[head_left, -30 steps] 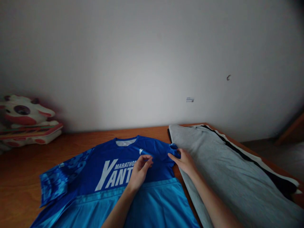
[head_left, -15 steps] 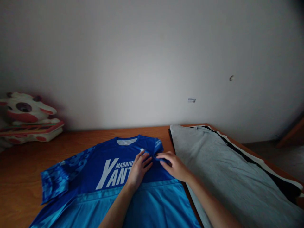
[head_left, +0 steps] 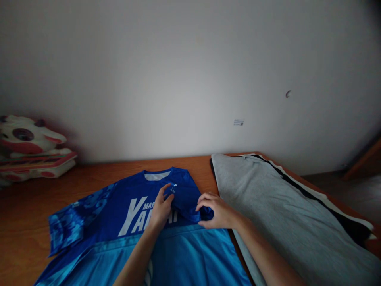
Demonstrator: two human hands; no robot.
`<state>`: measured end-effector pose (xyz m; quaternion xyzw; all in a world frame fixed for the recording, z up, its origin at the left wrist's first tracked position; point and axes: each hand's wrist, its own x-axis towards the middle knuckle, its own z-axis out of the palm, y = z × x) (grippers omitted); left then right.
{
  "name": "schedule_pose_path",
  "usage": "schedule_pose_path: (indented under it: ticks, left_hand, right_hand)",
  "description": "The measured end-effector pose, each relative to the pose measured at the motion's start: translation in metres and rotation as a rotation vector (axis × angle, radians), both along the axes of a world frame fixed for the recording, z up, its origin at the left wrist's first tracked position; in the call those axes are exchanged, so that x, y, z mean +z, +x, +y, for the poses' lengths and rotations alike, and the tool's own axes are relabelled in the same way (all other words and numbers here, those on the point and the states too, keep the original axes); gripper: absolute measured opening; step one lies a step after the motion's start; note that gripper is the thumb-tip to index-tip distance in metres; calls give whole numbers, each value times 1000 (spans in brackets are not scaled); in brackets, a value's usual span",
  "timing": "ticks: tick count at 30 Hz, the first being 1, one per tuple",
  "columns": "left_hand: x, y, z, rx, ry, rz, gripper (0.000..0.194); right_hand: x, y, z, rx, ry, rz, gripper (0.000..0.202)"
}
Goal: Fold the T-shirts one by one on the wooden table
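A blue short-sleeved T-shirt with white lettering lies spread out, dark blue above and lighter blue below. Its patterned left-side sleeve stretches outward, while the sleeve on the right is turned in over the chest. My left hand is at the inner edge of that folded part, thumb and index finger curled around the cloth beside a small white print. Farther right, my right hand pinches the dark blue cloth at the lower edge of the fold. Part of the lettering is hidden behind my left hand and the fold.
The shirt lies on a wooden surface against a pale wall. Grey cloth with black and white edging is laid out to the right. A cow-shaped toy keyboard stands at the far left.
My left hand has moved left across the chest and my right hand slightly down. The right-side sleeve, which showed at the shoulder, is now folded inward over the lettering.
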<state>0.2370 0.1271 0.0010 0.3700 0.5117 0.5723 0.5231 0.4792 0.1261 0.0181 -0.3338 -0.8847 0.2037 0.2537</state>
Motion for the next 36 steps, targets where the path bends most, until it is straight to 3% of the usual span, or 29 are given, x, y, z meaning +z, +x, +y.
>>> schedule_pose_path:
  ticks: [5, 9, 13, 18, 22, 26, 33, 36]
  left_hand:
    - [-4, -17, 6, 13, 14, 112, 43]
    - [0, -26, 9, 86, 16, 243, 33]
    - [17, -23, -5, 118, 146, 464, 34]
    - [37, 7, -38, -379, 494, 1036, 30]
    - [32, 22, -47, -506, 541, 1385, 23]
    - [27, 23, -45, -501, 564, 1387, 24]
    - [43, 24, -52, -442, 630, 1204, 15]
    - [36, 20, -46, -378, 600, 1206, 24]
  right_hand:
    - [3, -1, -2, 24, -71, 76, 50]
    - [4, -1, 0, 31, -182, 189, 24]
    - [3, 2, 2, -17, -152, 178, 11]
    - [0, 11, 4, -42, -113, 103, 43]
    - [-4, 14, 4, -69, -76, 21, 51]
    - [-5, 12, 6, -106, -76, 22, 37]
    - [1, 14, 6, -150, -147, 1, 23]
    - [-1, 14, 7, -167, -159, 0, 14]
